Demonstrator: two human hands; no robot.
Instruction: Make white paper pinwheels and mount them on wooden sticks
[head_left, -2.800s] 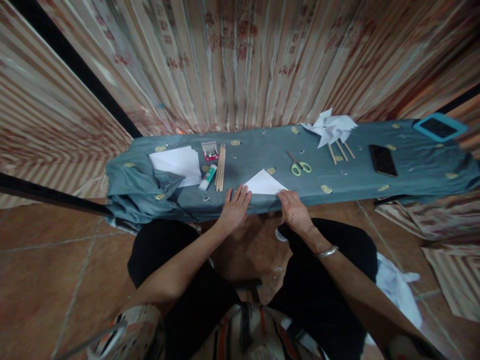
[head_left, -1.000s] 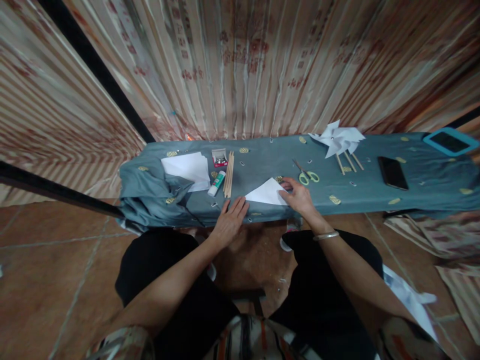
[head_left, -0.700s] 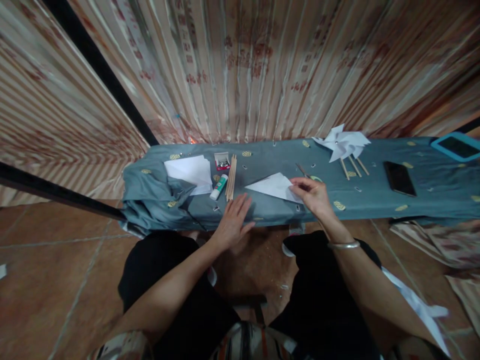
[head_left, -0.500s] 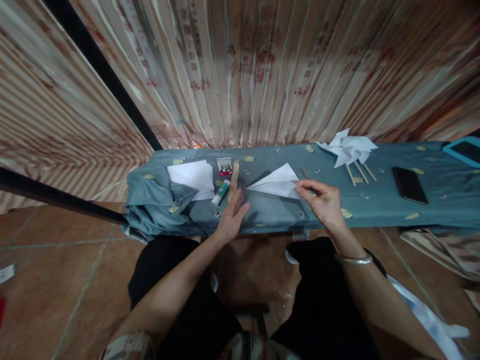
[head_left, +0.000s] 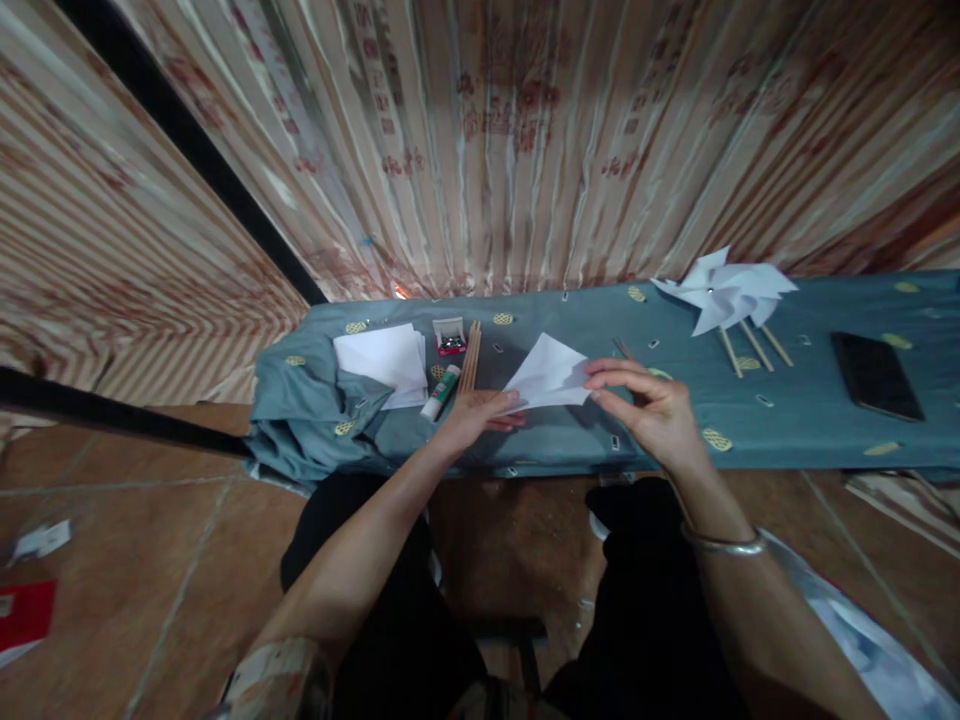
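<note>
The folded paper is held between both hands: the left hand pinches its corner at eight o'clock, the right hand pinches its edge at three. The blue-grey cloth's near edge runs at six; open cloth stretches toward twelve. Wooden sticks sit close toward nine, paper pinwheels well apart at two.

The scissors lie mostly hidden behind the right hand.

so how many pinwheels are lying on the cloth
3 pinwheels, going by the 3 sticks showing: left, middle and right in one overlapping pile, beyond the right hand and left of the phone. Another could be hidden underneath.
</note>
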